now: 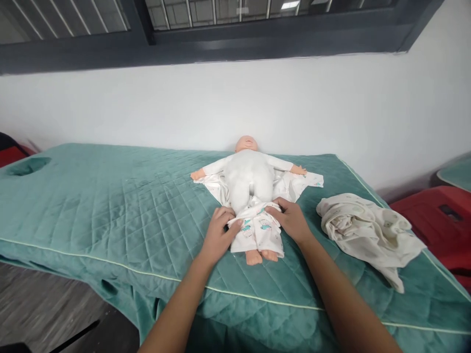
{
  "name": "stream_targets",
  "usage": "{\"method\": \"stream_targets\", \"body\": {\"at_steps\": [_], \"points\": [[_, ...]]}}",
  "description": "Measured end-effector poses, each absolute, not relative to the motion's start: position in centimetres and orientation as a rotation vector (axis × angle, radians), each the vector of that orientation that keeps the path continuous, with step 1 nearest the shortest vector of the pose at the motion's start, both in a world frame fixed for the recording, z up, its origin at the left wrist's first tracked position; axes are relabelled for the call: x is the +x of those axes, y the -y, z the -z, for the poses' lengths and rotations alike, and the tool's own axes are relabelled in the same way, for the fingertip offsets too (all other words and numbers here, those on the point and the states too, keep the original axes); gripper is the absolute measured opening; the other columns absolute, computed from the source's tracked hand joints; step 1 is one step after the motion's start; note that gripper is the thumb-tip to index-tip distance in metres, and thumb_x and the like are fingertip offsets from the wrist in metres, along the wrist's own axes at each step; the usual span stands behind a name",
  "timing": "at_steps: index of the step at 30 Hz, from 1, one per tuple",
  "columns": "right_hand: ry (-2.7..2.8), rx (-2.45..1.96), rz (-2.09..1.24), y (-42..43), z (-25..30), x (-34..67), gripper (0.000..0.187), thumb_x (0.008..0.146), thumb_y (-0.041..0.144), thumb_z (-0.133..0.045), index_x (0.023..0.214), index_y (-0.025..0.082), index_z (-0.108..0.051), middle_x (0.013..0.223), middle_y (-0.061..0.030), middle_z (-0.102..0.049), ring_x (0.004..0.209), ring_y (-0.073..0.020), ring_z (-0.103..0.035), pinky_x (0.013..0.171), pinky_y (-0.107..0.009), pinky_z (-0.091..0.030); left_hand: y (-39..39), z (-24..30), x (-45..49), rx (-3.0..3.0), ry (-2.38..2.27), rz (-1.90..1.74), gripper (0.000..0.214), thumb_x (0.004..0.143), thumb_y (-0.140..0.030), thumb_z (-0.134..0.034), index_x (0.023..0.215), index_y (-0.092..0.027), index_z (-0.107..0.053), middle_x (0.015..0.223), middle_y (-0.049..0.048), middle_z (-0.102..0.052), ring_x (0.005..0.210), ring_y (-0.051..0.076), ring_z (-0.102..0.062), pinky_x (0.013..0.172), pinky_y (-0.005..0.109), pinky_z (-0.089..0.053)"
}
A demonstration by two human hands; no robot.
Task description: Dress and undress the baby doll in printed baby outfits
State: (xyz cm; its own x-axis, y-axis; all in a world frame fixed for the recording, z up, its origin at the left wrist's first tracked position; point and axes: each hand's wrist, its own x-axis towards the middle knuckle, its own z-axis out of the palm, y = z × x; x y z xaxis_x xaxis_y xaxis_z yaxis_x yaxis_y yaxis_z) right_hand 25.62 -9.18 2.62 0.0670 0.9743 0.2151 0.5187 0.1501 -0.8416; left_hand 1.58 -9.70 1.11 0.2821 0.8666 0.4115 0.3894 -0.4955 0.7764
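Observation:
A baby doll point(247, 171) with a white cloth body lies on its back, head toward the wall and feet toward me. Printed white baby pants point(255, 233) cover its lower legs, with the bare feet showing below the cuffs. My left hand point(220, 233) grips the waistband at the left side, thumb on top. At the right side, my right hand point(289, 218) pinches the same waistband. Under the doll's back and arms a white baby shirt point(290, 185) lies spread open.
A crumpled off-white cloth point(362, 228) lies to the right on the green quilted bed cover point(147, 211). Past the bed's right edge stand red plastic chairs point(439, 220). A white wall point(165, 105) with a dark window frame point(257, 44) rises behind. The bed has a hole point(29, 165) at far left.

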Motion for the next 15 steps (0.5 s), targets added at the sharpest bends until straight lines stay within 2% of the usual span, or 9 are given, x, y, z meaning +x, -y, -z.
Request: {"method": "stream_targets", "body": {"at_steps": [2,5,9,12,15], "points": [[1.558,-1.497,-0.641,9.5,-2.8,25.5,0.037,0.080,0.055,-0.066,0.069,0.020,-0.060,0.063,0.0033,-0.053,0.065,-0.0139,-0.045,0.060,-0.027,-0.035,9.9,-0.9,1.6,1.978,-1.153,-1.153,0.019,0.092,-0.041,-0.060,0.088,-0.022,-0.058,0.095,0.0043,-0.061,0.093,0.021,-0.054,0.086,0.034,-0.044],[1.525,-1.497,-0.630,10.9,-2.9,24.9,0.042,0.082,0.056,-0.064,0.064,0.020,-0.054,0.060,0.0039,-0.047,0.062,-0.0130,-0.042,0.057,-0.027,-0.033,9.8,-0.7,1.7,1.925,-1.208,-1.152,0.023,0.088,-0.040,-0.064,0.102,-0.023,-0.057,0.099,0.0041,-0.060,0.097,0.021,-0.055,0.087,0.034,-0.045],[1.551,-1.520,-0.610,14.0,-2.7,23.2,0.051,0.085,0.058,-0.060,0.056,0.021,-0.041,0.056,0.0038,-0.039,0.058,-0.0123,-0.037,0.055,-0.027,-0.030,9.3,-0.5,1.8,1.930,-1.237,-1.171,0.012,0.086,-0.030,-0.063,0.095,-0.022,-0.059,0.094,0.0030,-0.062,0.095,0.021,-0.055,0.086,0.033,-0.044],[1.621,-1.554,-0.562,15.8,-2.6,21.7,0.051,0.086,0.059,-0.058,0.056,0.021,-0.043,0.055,0.0025,-0.043,0.060,-0.0137,-0.042,0.056,-0.028,-0.032,8.9,-0.4,1.8,1.869,-1.253,-1.224,0.010,0.081,-0.021,-0.062,0.091,-0.021,-0.060,0.091,0.0016,-0.062,0.091,0.020,-0.056,0.083,0.032,-0.043],[1.624,-1.552,-0.575,16.1,-2.5,21.0,0.050,0.086,0.061,-0.057,0.058,0.021,-0.046,0.057,0.0030,-0.044,0.061,-0.0135,-0.043,0.056,-0.027,-0.032,9.1,-0.7,1.5,1.757,-1.244,-1.205,0.012,0.080,-0.020,-0.059,0.092,-0.020,-0.061,0.087,-0.0006,-0.061,0.083,0.017,-0.056,0.075,0.029,-0.042]]}}
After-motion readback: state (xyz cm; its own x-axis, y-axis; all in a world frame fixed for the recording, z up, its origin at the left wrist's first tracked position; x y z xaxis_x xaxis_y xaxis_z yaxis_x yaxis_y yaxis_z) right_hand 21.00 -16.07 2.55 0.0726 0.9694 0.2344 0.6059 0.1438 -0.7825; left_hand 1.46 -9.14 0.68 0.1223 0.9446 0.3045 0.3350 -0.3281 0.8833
